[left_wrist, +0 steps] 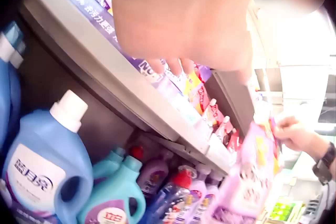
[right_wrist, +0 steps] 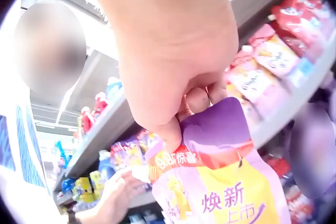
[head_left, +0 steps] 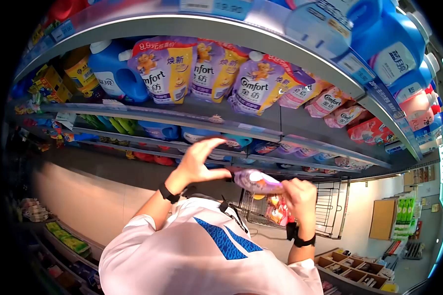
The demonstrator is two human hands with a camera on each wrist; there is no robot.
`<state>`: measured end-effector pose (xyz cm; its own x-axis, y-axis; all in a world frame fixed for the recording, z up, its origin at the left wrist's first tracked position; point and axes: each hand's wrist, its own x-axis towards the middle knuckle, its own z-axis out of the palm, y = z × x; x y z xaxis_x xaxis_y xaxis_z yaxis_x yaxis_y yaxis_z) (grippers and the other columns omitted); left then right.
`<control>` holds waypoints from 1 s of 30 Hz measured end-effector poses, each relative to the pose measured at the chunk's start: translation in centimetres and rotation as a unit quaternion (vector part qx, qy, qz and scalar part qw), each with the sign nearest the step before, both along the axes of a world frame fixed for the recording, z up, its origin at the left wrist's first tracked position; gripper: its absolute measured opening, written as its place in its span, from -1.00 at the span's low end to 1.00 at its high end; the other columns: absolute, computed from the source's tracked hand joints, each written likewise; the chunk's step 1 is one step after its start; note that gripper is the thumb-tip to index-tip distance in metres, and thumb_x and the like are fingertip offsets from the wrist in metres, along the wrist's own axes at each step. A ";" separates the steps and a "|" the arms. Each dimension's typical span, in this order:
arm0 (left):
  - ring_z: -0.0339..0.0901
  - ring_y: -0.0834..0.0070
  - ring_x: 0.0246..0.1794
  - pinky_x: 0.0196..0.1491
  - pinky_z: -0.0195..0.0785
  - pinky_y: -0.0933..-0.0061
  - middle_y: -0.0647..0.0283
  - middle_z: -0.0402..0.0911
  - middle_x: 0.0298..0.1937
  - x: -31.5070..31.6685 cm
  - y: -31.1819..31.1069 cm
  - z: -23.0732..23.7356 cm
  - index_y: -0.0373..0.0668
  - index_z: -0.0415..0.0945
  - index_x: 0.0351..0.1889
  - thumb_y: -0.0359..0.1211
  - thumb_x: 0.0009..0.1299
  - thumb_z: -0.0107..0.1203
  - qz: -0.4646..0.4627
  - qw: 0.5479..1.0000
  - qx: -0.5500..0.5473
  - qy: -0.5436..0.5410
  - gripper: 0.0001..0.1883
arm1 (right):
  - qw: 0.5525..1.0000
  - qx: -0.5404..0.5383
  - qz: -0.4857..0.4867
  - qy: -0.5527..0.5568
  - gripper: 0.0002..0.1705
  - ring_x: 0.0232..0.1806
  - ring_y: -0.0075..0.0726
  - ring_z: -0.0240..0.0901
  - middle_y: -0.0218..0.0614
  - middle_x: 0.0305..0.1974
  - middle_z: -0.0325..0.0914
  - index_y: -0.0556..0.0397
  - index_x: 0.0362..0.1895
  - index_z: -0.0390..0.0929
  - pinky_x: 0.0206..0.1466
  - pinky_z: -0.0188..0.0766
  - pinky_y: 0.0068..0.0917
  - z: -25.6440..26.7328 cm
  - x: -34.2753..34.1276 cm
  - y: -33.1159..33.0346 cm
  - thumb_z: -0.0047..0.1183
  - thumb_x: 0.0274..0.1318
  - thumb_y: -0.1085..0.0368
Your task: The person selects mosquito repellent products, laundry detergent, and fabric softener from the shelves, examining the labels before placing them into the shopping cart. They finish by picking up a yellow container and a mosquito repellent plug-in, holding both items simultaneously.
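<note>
A purple and yellow softener pouch (head_left: 257, 182) is held in front of the body, its top edge pinched by my right hand (head_left: 300, 196). In the right wrist view, the fingers of my right hand (right_wrist: 173, 71) curl over the top of the pouch (right_wrist: 226, 176). My left hand (head_left: 199, 164) is at the pouch's other end, fingers spread and thumb pointing toward it; whether it touches is unclear. In the left wrist view my left hand (left_wrist: 184, 29) is above the pouch (left_wrist: 249, 176), which hangs from the right hand (left_wrist: 296, 133).
Matching pouches (head_left: 256, 86) stand on the shelf ahead, beside a blue bottle (head_left: 114, 71). Lower shelves hold more bottles (head_left: 197, 133). A wire cart (head_left: 333, 209) with red packages (head_left: 276, 215) stands below and behind the right hand. Wooden bins (head_left: 352, 260) are at lower right.
</note>
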<state>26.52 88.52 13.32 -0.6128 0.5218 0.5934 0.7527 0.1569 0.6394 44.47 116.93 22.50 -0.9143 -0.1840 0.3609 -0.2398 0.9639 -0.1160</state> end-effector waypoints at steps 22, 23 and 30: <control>0.44 -0.06 0.23 0.32 0.25 0.07 -0.03 0.54 0.20 -9.9 -3.4 7.0 -0.10 0.30 0.40 -0.32 0.14 0.47 0.147 0.988 -0.043 0.024 -0.16 | 0.947 -0.004 0.113 0.300 -0.80 -0.46 -0.15 0.46 -0.25 -0.45 0.55 0.10 -0.26 0.67 -0.42 0.33 -0.37 12.9 -18.7 -11.7 0.31 -0.07 0.46; 0.48 -0.05 0.20 0.29 0.32 0.09 -0.04 0.56 0.18 -9.9 -3.4 6.6 -0.10 0.27 0.43 -0.34 0.16 0.46 0.158 0.984 -0.067 0.039 -0.15 | 0.960 0.011 0.070 0.270 -0.81 -0.45 -0.12 0.49 -0.23 -0.45 0.54 0.09 -0.25 0.67 -0.42 0.35 -0.36 12.3 -19.0 -11.4 0.31 -0.03 0.45; 0.62 0.29 0.07 0.13 0.49 0.27 0.03 0.64 0.10 -9.9 -3.4 5.1 -0.22 0.16 0.47 -0.50 0.26 0.40 0.083 0.977 0.162 -0.107 -0.16 | 0.934 -0.097 0.053 0.340 -0.75 -0.27 -0.11 0.61 -0.16 -0.23 0.65 0.08 -0.13 0.72 -0.20 0.52 -0.36 10.3 -21.1 -11.1 0.33 0.05 0.45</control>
